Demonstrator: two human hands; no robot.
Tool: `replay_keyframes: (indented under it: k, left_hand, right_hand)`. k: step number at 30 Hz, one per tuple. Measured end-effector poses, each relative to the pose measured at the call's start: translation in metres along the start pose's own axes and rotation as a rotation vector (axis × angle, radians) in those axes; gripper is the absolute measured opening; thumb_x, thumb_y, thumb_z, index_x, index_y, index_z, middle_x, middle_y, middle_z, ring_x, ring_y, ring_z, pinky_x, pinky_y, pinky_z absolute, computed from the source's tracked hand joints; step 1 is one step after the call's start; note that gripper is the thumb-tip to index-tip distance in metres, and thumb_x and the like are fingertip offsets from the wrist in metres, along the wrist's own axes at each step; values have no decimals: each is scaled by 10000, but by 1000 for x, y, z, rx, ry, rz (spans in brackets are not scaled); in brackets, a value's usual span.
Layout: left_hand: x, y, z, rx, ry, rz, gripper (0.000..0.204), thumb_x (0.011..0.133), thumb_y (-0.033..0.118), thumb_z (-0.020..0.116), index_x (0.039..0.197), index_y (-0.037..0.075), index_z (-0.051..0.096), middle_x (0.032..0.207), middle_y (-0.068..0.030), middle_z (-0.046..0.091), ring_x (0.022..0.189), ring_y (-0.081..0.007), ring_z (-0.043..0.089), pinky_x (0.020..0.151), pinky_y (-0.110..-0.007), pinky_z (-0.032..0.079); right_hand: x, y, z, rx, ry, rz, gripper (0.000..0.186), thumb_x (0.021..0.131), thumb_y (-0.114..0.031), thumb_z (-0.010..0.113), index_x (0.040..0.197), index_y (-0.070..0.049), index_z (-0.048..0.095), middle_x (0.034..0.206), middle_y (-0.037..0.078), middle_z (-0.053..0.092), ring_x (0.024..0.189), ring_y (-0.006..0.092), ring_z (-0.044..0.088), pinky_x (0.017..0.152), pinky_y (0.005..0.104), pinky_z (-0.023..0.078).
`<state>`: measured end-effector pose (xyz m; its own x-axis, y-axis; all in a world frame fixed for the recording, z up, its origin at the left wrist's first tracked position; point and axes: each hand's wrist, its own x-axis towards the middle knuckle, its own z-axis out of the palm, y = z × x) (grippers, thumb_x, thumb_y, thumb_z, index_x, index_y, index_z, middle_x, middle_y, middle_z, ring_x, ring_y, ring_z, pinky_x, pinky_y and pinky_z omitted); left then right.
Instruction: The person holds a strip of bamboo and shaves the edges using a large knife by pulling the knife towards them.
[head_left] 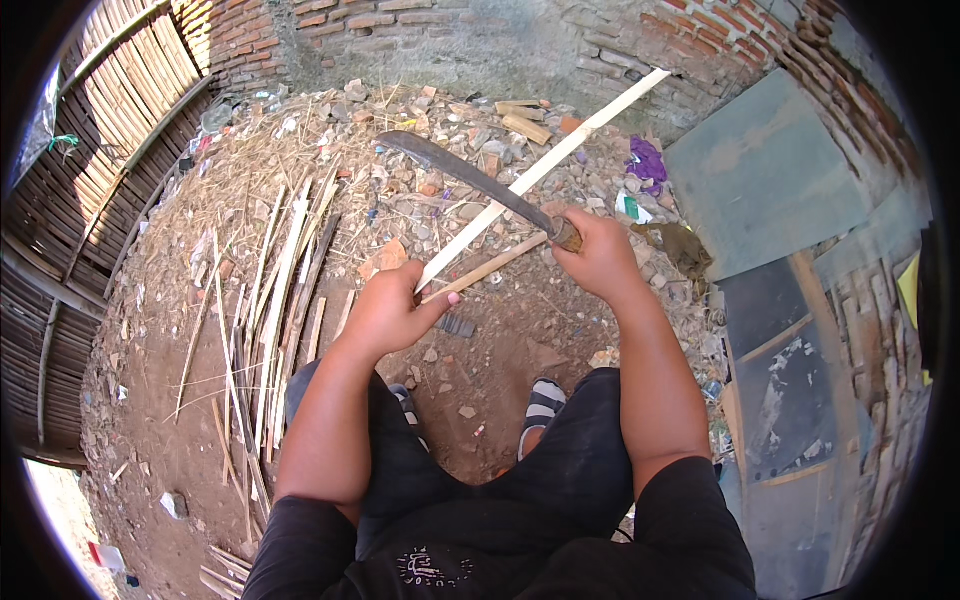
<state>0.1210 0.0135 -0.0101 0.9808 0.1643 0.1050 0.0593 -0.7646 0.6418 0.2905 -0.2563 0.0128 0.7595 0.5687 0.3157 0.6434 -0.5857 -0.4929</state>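
My left hand [395, 312] is closed around the near end of a long, pale strip of bamboo or wood [600, 118], which slants up to the far right. A shorter, browner strip [495, 266] runs from beside the left thumb toward the knife handle; I cannot tell if the hand grips it too. In my right hand [597, 255] is the wooden handle of a machete [455, 172]. Its dark, curved blade points to the far left and crosses over the pale strip. Whether the blade touches the strip is unclear.
Several thin strips [285, 300] lie in a bundle on the rubble-strewn ground at left. A woven bamboo wall [95, 190] stands beyond them. Brick wall [430, 45] closes the far side; grey panels [775, 170] lean at right. Purple cloth [646, 165] lies near them.
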Motion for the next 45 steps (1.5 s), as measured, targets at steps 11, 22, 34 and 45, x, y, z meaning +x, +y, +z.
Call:
replay_keyframes:
  k: [11, 22, 34, 45]
  left_hand:
    - [4, -6, 1, 80, 4, -5, 514, 909, 470, 800, 898, -15, 631, 690, -206, 669, 657, -396, 695, 624, -482, 531]
    - [3, -2, 0, 78, -23, 1, 513, 904, 474, 802, 917, -15, 649, 688, -203, 670, 667, -392, 699, 631, -473, 537]
    - [4, -8, 6, 39, 13, 25, 468, 888, 402, 844, 868, -15, 632, 663, -157, 631, 582, -292, 636, 569, -415, 489]
    - [3, -8, 2, 48, 11, 4, 471, 891, 411, 842, 867, -12, 637, 661, -159, 630, 588, -299, 637, 576, -422, 491]
  right_hand:
    - [7, 10, 3, -20, -39, 74, 393, 784, -209, 804, 1151, -117, 698, 935, 183, 732, 907, 418, 703, 766, 502, 557]
    - [0, -16, 11, -171, -128, -162, 335, 802, -203, 802, 1094, -79, 694, 874, 188, 707, 853, 415, 691, 743, 484, 540]
    - [-3, -7, 20, -77, -124, -150, 372, 782, -174, 789, 1124, -69, 687, 946, 198, 715, 911, 432, 693, 770, 496, 549]
    - [7, 12, 6, -4, 2, 114, 329, 813, -217, 794, 1103, -85, 712, 914, 206, 725, 892, 432, 700, 759, 507, 550]
